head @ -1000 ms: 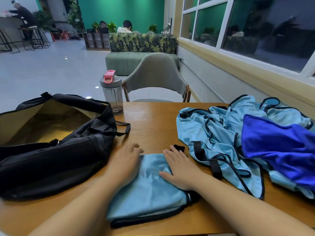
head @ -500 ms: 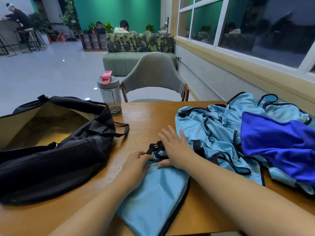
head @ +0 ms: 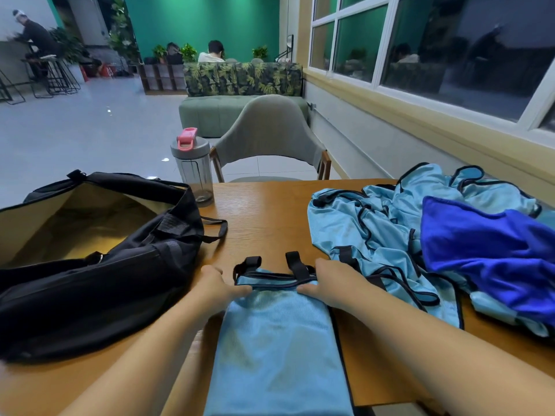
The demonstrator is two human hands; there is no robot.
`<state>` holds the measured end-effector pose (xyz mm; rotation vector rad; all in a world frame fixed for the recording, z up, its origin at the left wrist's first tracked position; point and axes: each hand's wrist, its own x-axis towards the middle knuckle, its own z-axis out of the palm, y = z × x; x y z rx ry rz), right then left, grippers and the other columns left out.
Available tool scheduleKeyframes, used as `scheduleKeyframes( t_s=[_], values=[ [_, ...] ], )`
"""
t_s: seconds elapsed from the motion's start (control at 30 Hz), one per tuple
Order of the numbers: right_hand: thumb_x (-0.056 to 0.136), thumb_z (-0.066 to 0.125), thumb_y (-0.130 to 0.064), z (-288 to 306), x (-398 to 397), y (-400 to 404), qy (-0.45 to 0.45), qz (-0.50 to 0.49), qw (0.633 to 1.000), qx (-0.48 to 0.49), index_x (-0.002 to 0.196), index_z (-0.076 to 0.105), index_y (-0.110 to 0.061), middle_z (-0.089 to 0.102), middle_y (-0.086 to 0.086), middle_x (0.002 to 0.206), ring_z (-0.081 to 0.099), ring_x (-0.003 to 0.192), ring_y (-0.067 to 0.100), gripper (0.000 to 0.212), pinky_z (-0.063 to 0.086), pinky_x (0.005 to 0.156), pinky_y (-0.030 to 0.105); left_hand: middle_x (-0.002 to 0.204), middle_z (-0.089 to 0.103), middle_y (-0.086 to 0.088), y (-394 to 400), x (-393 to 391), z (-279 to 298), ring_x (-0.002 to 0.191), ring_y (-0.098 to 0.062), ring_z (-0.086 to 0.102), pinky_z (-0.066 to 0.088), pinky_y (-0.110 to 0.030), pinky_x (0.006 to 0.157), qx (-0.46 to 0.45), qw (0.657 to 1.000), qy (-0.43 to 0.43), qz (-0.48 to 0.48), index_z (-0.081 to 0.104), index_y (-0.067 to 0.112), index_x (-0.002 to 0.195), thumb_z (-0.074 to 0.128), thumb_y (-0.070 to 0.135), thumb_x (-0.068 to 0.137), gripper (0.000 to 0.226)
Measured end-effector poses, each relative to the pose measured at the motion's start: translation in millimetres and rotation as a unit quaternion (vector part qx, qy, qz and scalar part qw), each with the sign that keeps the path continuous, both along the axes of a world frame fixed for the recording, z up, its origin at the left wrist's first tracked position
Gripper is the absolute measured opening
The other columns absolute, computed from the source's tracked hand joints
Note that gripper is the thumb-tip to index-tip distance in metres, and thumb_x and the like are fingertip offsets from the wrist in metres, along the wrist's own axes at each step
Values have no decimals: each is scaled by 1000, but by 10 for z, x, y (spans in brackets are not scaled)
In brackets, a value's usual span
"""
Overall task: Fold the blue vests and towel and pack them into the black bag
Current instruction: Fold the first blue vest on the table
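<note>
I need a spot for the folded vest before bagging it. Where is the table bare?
Bare wood runs down the middle of the table, between the black bag and the vest pile, behind both hands. The right side is crowded with vests and the dark blue towel; the bottle stands at the far edge.

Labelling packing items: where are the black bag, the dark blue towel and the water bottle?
black bag (head: 99, 298), head view, front side panel.
dark blue towel (head: 486, 253), head view, middle of the cloth.
water bottle (head: 195, 172), head view, clear body.

A water bottle (head: 193, 166) (pink-lidded) stands before a grey chair (head: 269, 136).
</note>
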<state>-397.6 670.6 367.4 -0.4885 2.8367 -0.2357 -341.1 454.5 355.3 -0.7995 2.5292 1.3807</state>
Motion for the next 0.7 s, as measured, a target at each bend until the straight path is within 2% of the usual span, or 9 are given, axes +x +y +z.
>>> scheduleKeyframes(
  t_s=[0.07,0.1,0.2,0.27,0.37,0.47,0.5,0.6,0.7],
  values=[
    [86,62,-52,5,-3,-42,-29,-2,999,-25,99,45,-12,52,1,87,51,73,15,46,38,57,27,132,46,-15,-26,-67,-1,111,-27,50,45,-42,100,69,998,0,10,28,9,138,83,24,71,88],
    [86,64,-50,1,-7,-63,-46,-8,998,-43,108,45,-11,55,3,97,56,84,18,49,43,66,29,133,46,-15,-35,-92,10,115,-29,50,43,-45,103,93,996,1,3,29,10,139,85,20,69,90],
    [83,69,-47,-54,-18,-78,-83,-31,991,-102,122,42,-11,53,5,115,55,103,22,60,46,82,32,121,57,-17,-57,-131,13,110,-32,58,47,-48,98,175,984,17,-14,33,13,139,85,7,64,92],
    [80,73,-45,-93,-27,-54,-95,-38,986,-135,124,44,-13,53,3,118,55,102,19,62,48,86,32,120,58,-19,-64,-116,37,104,-33,64,52,-46,91,262,964,28,-23,32,12,141,81,-1,67,90],
    [78,76,-38,-115,-43,-9,-118,-44,972,-199,117,55,-16,59,-1,112,57,98,16,49,49,84,29,127,58,-20,-105,-64,61,105,-35,64,52,-48,92,347,937,15,-45,38,8,140,87,6,56,97],
    [79,78,-28,-108,-28,10,-139,-21,960,-244,103,63,-21,64,-6,98,60,91,12,29,47,73,19,110,69,-19,-108,32,90,102,-34,66,49,-47,96,313,942,-8,-123,57,1,119,76,0,71,52],
    [79,78,-24,-105,-24,8,-141,-9,957,-255,96,62,-26,63,-10,93,60,90,11,23,45,71,17,110,68,-20,-103,58,90,103,-34,66,49,-46,97,303,943,-6,-140,60,1,116,74,-4,73,45],
    [78,77,-19,-97,-22,-22,-137,19,949,-284,86,53,-35,59,-16,87,58,91,11,30,44,75,20,112,67,-19,-95,92,101,105,-32,65,50,-43,96,288,943,24,-165,61,7,115,76,-6,67,53],
    [75,77,-18,-120,-46,-40,-153,1,931,-330,93,54,-26,60,-8,90,59,89,12,30,49,82,29,111,68,-17,-102,118,138,104,-32,65,55,-40,88,299,938,57,-164,60,9,114,73,-8,65,53]
  ],
)
